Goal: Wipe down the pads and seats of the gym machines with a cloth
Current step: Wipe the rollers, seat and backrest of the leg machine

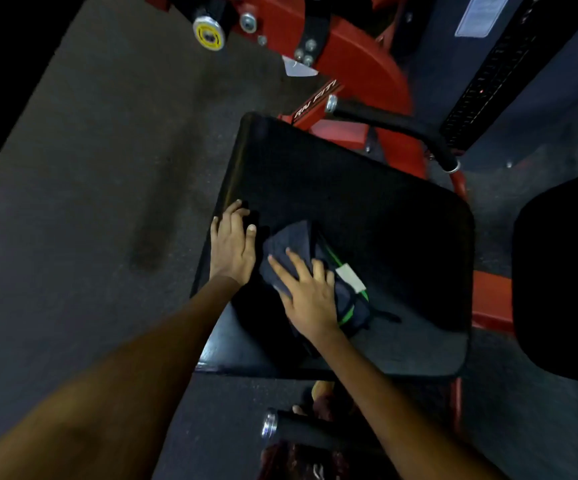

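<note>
Grey speckled rubber floor (83,174) fills the left of our head view, with a red machine frame (356,60) and a yellow-capped knob (208,33) at the top. Below it we see the black seat pad (367,188) — a broad, rounded rectangle on the red frame, its near edge catching some light. A black foam-covered handle (391,128) with a metal end cap curves off beyond the pad's far right corner, and a second black grip (310,433) lies below the pad's near edge. At the right edge a dark rounded pad (564,282) shows, too dim for us to make out more.

Our left hand (232,245) rests on the pad's left edge, fingers (242,213) lightly bent and close together, tips touching the black surface; it holds nothing. Just beside it, our right hand (310,294) lies on the cloth (294,242) — a dark grey bundle with green trim and a pale tag (351,278), bunched on the middle of the seat pad. The right fingers (282,270) are spread wide and nearly straight, pressing flat on the fabric rather than gripping it; the thumb side is hidden from us. The two hands are near each other, not touching.
</note>
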